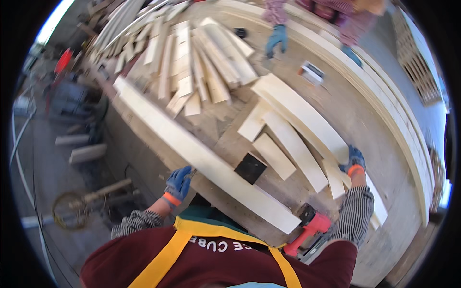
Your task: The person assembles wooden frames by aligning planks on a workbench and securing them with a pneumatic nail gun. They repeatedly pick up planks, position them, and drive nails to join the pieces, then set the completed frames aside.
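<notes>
My right hand (354,161), in a blue glove with an orange cuff, closes on the near end of a pale wooden board (302,113) lying over several shorter boards. My left hand (177,185), gloved the same way, is held at the table's near edge with its fingers curled together; something small and thin seems to stick out of them, too blurred to name. Just beyond it a long pale board (206,156) runs along that edge. Beside this board lies a black square piece (250,168). A red and black power nailer (309,229) rests near my right forearm.
Many loose wood strips (192,62) are heaped at the far left of the worktable (230,115). Across it, a co-worker's gloved hand (276,41) hangs near a small white box (312,73). Long boards (384,101) line the right side. A wooden pallet (417,57) stands beyond.
</notes>
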The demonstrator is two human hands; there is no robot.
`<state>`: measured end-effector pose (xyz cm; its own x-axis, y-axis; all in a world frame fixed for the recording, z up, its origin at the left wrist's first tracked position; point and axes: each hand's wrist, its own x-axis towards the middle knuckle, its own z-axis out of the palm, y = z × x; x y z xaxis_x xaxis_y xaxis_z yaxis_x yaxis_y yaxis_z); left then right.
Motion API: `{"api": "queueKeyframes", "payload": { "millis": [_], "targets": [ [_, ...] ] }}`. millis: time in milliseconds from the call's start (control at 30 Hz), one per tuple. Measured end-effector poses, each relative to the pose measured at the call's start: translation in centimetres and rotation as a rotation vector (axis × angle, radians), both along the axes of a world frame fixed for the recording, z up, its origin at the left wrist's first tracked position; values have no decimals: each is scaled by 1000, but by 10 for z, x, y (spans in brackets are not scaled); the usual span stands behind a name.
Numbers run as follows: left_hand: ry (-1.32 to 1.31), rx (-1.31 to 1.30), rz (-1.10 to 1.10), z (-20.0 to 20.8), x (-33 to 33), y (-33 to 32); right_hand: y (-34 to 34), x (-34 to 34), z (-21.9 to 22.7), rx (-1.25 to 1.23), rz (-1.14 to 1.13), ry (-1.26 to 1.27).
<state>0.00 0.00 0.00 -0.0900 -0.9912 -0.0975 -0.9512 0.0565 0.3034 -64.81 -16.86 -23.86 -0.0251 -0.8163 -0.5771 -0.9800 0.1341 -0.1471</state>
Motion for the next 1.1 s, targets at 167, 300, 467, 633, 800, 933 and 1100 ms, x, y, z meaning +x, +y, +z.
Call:
{"api": "queueKeyframes", "payload": {
  "millis": [167, 300, 467, 633, 800, 933, 1100],
  "targets": [
    [387, 0, 36, -95, -116, -13, 15, -115, 94, -563, 85, 85],
    [349, -64, 19, -96, -104, 0, 34, -27, 165, -700, 233, 78],
    [479, -28, 88, -103, -86, -29, 58, 96, 191, -558, 267, 109],
    [710, -76, 474, -144, -29, -31, 74, 285, 208, -449, 297, -103],
    [1052, -138, 730, -187, 42, -60, 60, 425, 190, -308, 227, -121],
    [1133, -81, 773, -191, 103, -70, 32, 493, 160, -305, 225, -101],
    [953, -35, 744, -192, 158, -82, 5, 543, 128, -287, 244, -69]
  ]
}}
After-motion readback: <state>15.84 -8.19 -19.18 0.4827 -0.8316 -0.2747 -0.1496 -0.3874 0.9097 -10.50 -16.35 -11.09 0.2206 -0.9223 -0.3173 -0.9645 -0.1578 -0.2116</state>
